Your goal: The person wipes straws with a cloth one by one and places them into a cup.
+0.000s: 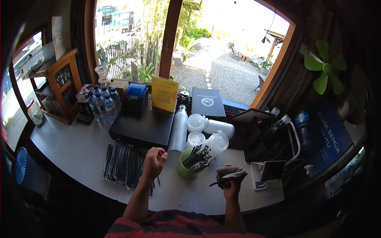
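Note:
My left hand is raised over the counter with its fingers curled together; whether anything is inside them is hidden. Beside it on the left lies a pile of thin black wrapped straws. In my right hand is a bunched grey-brown cloth, held above the counter. Between the two hands stands a green cup full of black and white wrapped items. Behind the cup are stacked clear plastic cups and round plastic lids.
A black box sits behind the straws, near a yellow sign and water bottles. At the right are a white tablet stand, a black menu, a large bottle and a green fan. The counter's edge runs near my body.

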